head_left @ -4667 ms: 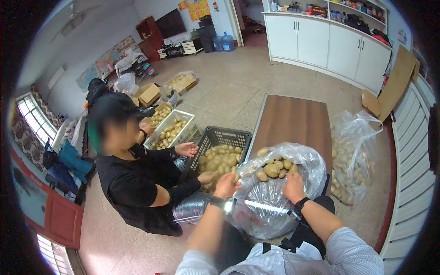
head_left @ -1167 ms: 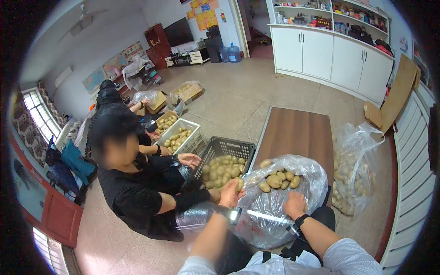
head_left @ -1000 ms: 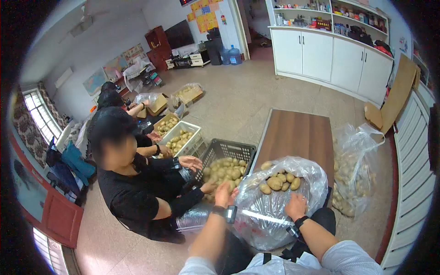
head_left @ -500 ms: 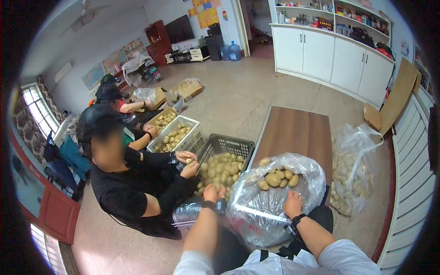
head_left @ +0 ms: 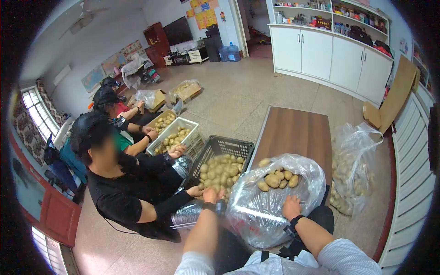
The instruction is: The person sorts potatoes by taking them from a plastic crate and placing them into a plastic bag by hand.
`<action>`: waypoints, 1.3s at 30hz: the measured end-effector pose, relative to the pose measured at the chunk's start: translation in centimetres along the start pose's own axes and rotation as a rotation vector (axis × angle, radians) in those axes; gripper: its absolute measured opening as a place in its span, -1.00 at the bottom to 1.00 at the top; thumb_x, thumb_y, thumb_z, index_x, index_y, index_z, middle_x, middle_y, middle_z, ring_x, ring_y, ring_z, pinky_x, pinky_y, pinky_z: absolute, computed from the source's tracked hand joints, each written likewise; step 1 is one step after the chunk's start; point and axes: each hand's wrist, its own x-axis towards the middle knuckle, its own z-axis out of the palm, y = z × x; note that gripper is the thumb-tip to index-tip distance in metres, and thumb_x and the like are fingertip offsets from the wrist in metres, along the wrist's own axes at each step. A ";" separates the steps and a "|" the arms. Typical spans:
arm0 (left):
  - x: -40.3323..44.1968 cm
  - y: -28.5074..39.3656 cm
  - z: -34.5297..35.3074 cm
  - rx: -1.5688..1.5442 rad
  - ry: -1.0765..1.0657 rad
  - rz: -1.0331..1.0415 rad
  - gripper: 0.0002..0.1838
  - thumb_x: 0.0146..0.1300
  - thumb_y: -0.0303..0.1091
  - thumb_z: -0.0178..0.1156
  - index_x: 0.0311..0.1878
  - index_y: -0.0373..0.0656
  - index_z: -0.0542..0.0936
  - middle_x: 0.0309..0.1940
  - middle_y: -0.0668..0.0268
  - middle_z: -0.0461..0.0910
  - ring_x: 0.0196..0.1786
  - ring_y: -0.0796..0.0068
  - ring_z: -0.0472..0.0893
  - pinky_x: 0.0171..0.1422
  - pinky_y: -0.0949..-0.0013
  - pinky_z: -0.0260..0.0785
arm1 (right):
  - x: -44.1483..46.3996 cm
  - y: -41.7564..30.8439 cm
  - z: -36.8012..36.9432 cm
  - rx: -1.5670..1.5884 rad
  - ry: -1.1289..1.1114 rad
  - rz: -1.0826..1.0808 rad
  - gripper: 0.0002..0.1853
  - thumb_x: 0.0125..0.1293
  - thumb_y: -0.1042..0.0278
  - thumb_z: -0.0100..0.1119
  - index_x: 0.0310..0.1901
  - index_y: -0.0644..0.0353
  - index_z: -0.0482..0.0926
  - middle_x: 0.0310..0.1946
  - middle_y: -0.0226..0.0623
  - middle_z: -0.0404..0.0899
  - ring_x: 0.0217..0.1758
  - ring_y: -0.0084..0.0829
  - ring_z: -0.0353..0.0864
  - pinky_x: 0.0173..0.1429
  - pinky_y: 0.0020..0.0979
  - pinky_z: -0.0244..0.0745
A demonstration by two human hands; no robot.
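Observation:
A dark grey crate [head_left: 248, 143] full of potatoes [head_left: 222, 169] stands left of the wooden table. My left hand [head_left: 212, 195] reaches over its near edge, among the potatoes; its fingertips are too unclear to tell what they hold. On the table's near end lies a clear plastic bag [head_left: 247, 208], its mouth wide, with several potatoes [head_left: 276, 178] at its far side. My right hand [head_left: 291, 207] rests on the bag's right part, below those potatoes, fingers apart and nothing in them.
A co-worker in black [head_left: 119, 192] sits at the left, one hand at the crate's near left edge. Beyond are a white crate [head_left: 195, 133] of potatoes, cartons [head_left: 188, 91] and other people. The wooden table [head_left: 298, 128] extends ahead. A filled bag [head_left: 353, 169] stands at the right.
My left hand has gone from beside the bag's left rim down into the grey crate. My right hand has stayed near the bag's right side. The co-worker's hands, together half a second ago, are now apart.

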 end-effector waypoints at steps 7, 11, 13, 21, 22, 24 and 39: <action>-0.9 2.6 -1.2 1.178 0.004 0.562 -0.66 -0.11 -0.25 0.43 -0.27 -0.20 0.60 -0.31 0.18 0.62 -0.20 0.20 0.58 -0.26 0.19 0.46 | -0.6 -1.4 -2.6 0.093 -0.028 -0.058 -0.63 0.09 0.36 0.19 -0.05 0.27 0.46 -0.08 0.05 0.42 0.07 0.06 0.40 0.04 0.04 0.44; 1.5 -3.7 -1.0 0.619 0.145 0.518 -0.66 -0.07 -0.13 0.40 -0.35 -0.19 0.61 -0.41 0.14 0.61 -0.31 0.10 0.59 -0.32 0.17 0.45 | -0.5 -1.7 -2.8 0.210 -0.039 -0.067 -0.61 0.09 0.26 0.23 -0.06 0.24 0.47 -0.11 0.02 0.45 -0.03 0.06 0.47 0.01 0.00 0.46; 1.3 -2.4 -0.9 0.086 0.188 0.403 -0.62 -0.07 -0.05 0.39 -0.38 -0.19 0.61 -0.45 0.13 0.60 -0.38 0.05 0.58 -0.35 0.16 0.44 | 0.3 -1.2 -0.9 0.337 -0.033 0.025 -0.63 0.10 0.23 0.23 -0.08 0.23 0.49 -0.15 0.02 0.48 -0.10 0.05 0.52 -0.01 -0.04 0.47; -0.3 3.8 -0.1 0.414 0.021 0.025 -0.70 0.15 -0.18 0.22 -0.26 -0.26 0.51 -0.49 0.12 0.52 -0.48 0.13 0.57 -0.43 0.15 0.44 | 1.4 -1.5 0.1 0.967 -0.400 0.115 -0.72 0.10 0.34 0.22 -0.20 0.34 0.53 -0.53 -0.29 0.52 -0.54 -0.45 0.51 -0.48 -0.38 0.43; -0.7 4.8 0.6 -0.408 0.156 -0.458 -0.73 0.22 -0.25 0.17 -0.15 -0.26 0.47 -0.44 0.15 0.52 -0.46 0.18 0.57 -0.43 0.17 0.46 | 1.1 -1.8 -0.3 0.966 -0.398 0.114 -0.72 0.10 0.34 0.22 -0.20 0.34 0.53 -0.53 -0.29 0.52 -0.54 -0.45 0.51 -0.48 -0.38 0.43; -1.2 6.2 1.3 -0.416 0.135 -0.493 -0.74 0.29 -0.38 0.05 0.00 -0.25 0.38 -0.35 0.19 0.50 -0.40 0.21 0.58 -0.40 0.19 0.52 | 0.4 -2.6 -0.8 1.155 -0.392 0.181 -0.77 0.15 0.34 0.19 -0.60 0.19 0.46 -0.65 -0.48 0.38 -0.64 -0.57 0.29 -0.58 -0.40 0.19; -6.9 14.5 6.6 0.263 -0.494 -0.318 -0.59 0.33 -0.11 0.06 0.00 -0.29 0.49 -0.21 0.18 0.65 -0.56 0.49 0.59 -0.56 0.48 0.31 | -0.1 -8.0 -6.9 1.215 -0.683 -0.054 -0.63 0.34 -0.01 0.04 -0.22 0.19 0.55 -0.58 -0.51 0.38 -0.61 -0.63 0.27 -0.57 -0.50 0.16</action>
